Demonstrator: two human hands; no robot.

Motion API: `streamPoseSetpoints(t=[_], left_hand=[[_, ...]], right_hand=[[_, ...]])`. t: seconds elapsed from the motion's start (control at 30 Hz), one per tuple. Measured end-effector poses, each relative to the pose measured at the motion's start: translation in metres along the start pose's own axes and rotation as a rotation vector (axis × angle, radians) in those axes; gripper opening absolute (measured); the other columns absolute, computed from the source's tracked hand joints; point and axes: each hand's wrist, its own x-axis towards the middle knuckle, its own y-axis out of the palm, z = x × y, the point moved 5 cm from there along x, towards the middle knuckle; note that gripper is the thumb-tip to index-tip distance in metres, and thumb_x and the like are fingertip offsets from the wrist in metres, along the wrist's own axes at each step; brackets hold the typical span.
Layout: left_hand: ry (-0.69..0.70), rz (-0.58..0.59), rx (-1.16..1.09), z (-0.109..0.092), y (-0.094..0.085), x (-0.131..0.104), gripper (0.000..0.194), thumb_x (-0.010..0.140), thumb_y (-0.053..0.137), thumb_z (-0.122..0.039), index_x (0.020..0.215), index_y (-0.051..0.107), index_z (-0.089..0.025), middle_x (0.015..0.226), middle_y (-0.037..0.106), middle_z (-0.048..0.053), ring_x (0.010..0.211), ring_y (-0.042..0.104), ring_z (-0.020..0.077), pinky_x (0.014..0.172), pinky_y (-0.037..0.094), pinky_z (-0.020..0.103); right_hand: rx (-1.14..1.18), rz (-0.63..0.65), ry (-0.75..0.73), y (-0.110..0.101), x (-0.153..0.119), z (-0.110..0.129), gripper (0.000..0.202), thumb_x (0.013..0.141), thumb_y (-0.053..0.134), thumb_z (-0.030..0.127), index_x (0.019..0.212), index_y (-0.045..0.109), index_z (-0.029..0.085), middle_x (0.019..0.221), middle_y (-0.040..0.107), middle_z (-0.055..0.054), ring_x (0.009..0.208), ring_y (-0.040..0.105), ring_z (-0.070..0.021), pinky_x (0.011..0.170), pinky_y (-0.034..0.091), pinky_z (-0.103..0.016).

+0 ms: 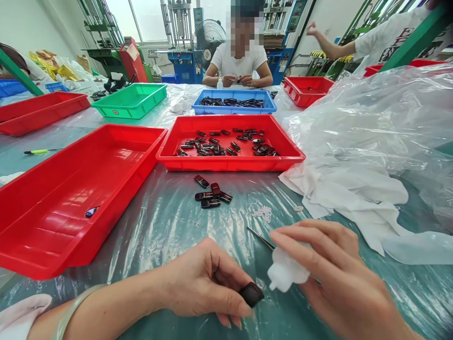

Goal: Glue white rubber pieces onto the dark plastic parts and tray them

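Head view caught both hands low at the near edge of the table. Left hand (208, 283) was curled, pinching a small glossy black plastic piece (251, 294) between thumb and fingertips, its long axis tilted up and to the right, toward the other hand. Right hand (336, 274) sat just beside it, fingers pressed together on a wad of white cloth (285, 274) and, it seemed, a thin metal tool (261, 238) whose tip poked out up and to the left (how it was gripped could not be told). Cloth and piece were close but apart, the cloth just right of and slightly above the piece; the right hand was nearer the cloth, the left had the piece.

Further out, a small cluster of the same black pieces (210, 194) lay loose on the plastic-covered table (170, 222), straight ahead of the left hand. White rags (350, 198) were heaped to the right. A big red tray (71, 198) sat to the left with one dark piece inside; beyond the cluster, a second red tray (230, 163) held many more. Farther still, a blue tray (233, 108) of pieces, and a seated person (240, 61) working with both hands across the table.
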Motion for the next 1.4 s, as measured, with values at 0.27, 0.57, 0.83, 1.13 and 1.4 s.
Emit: streamPoseSetpoints(t=[0.27, 0.57, 0.83, 1.13, 1.4], left_hand=[[0.044, -0.07, 0.057, -0.004, -0.004, -0.001, 0.027, 0.06, 0.076, -0.018, 0.086, 0.074, -0.013, 0.072, 0.068, 0.005, 0.054, 0.054, 0.0059, 0.053, 0.046, 0.014], [0.044, -0.133, 0.049, -0.011, -0.005, -0.003, 0.018, 0.064, 0.071, -0.022, 0.077, 0.072, -0.009, 0.064, 0.063, 0.004, 0.06, 0.062, 0.0115, 0.055, 0.049, 0.017], [0.042, -0.165, 0.054, -0.011, -0.007, -0.002, 0.02, 0.063, 0.071, -0.023, 0.077, 0.07, -0.009, 0.065, 0.063, 0.004, 0.059, 0.063, 0.0122, 0.054, 0.049, 0.017], [0.06, -0.187, 0.102, -0.01, -0.008, -0.002, 0.021, 0.065, 0.069, -0.025, 0.078, 0.069, -0.009, 0.065, 0.061, 0.003, 0.053, 0.058, 0.0094, 0.048, 0.048, 0.017], [0.099, -0.192, 0.101, -0.011, -0.009, 0.0, 0.026, 0.068, 0.068, -0.032, 0.079, 0.067, -0.008, 0.071, 0.062, 0.006, 0.052, 0.058, 0.0088, 0.046, 0.047, 0.016]], right_hand=[[0.169, -0.052, 0.768, -0.009, -0.012, -0.07, 0.034, 0.066, 0.072, 0.031, 0.098, 0.065, 0.026, 0.095, 0.069, -0.002, 0.09, 0.063, -0.0219, 0.082, 0.046, -0.034], [0.281, -0.103, 1.077, -0.004, -0.013, -0.104, 0.032, 0.062, 0.072, 0.024, 0.091, 0.068, 0.011, 0.087, 0.072, -0.008, 0.078, 0.067, -0.0198, 0.063, 0.049, -0.026], [0.292, -0.097, 1.037, -0.001, -0.013, -0.104, 0.042, 0.066, 0.071, 0.025, 0.105, 0.063, 0.01, 0.088, 0.072, -0.011, 0.072, 0.067, -0.0194, 0.058, 0.052, -0.025], [-0.458, -0.285, 0.379, -0.03, -0.002, -0.054, 0.06, 0.073, 0.07, 0.024, 0.128, 0.046, 0.016, 0.119, 0.059, -0.016, 0.106, 0.059, -0.0274, 0.084, 0.048, -0.036], [-0.642, 0.188, 0.101, 0.026, 0.0, -0.041, 0.031, 0.08, 0.043, 0.002, 0.105, 0.06, 0.008, 0.106, 0.068, -0.012, 0.064, 0.069, -0.0181, 0.044, 0.05, -0.026]])
